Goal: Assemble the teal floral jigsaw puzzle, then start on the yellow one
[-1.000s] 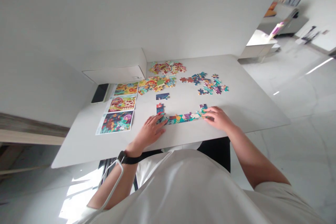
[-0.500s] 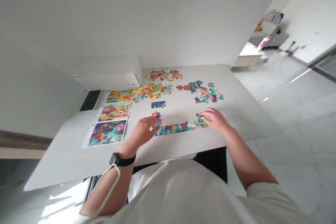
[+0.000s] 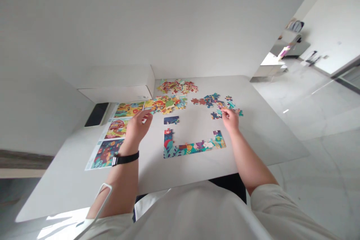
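A partly joined jigsaw puzzle [image 3: 194, 147] forms a U-shaped border on the table, with red and dark blue at its left side and a white rabbit along the bottom. Above its left side lies a separate dark blue joined strip [image 3: 171, 120]. My right hand [image 3: 231, 120] is at the pile of teal and purple puzzle pieces [image 3: 216, 101], its fingertips pinched on a piece there that they mostly cover. My left hand [image 3: 139, 126] hovers over the right edge of the picture sheets [image 3: 116, 129], thumb and fingers apart, with no piece clearly in it.
Yellow and orange pieces [image 3: 165, 104] and a red heap of pieces [image 3: 178, 86] lie toward the back. A white box [image 3: 118, 93] stands at the back left against the wall, with a dark phone [image 3: 97, 114] in front of it.
Both hands have moved off the joined border: the right hand up to the teal and purple pile, the left hand up and left over the sheets. The border's corners now show uncovered.
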Demonstrator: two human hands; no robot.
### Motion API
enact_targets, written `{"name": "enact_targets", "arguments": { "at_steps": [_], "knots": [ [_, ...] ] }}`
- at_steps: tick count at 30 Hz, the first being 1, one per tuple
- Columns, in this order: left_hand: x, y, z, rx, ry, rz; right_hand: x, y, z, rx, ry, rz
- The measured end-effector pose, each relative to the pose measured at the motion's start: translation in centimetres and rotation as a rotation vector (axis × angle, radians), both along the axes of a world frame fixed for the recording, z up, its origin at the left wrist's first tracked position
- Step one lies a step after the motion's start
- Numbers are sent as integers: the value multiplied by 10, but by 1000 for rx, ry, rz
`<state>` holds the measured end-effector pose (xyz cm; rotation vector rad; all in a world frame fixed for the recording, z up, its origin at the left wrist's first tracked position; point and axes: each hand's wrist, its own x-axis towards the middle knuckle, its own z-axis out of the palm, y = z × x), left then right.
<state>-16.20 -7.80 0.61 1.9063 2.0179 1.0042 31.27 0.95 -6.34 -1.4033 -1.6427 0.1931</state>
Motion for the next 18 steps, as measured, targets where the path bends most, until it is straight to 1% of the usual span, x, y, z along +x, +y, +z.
{"name": "enact_targets", "arguments": {
  "at_steps": [2,4,6,8,10,12,18],
  "knots": [
    [14,2,-16,58,-18,-14,1,0,-6,13,-54,18],
    [30,2,-33,111,6,-82,2,-1,-9,12,-109,33],
    [42,3,-46,101,46,-176,2,-2,-10,0,-158,43],
    [47,5,-54,71,85,-253,0,-2,-11,-8,-202,58],
    [46,7,-58,48,105,-304,-3,-3,-11,-16,-243,69],
    [43,9,-60,43,109,-327,-6,-5,-12,-30,-281,65],
    [38,8,-62,46,98,-321,-10,-9,-11,-67,-324,59]
  ]
}}
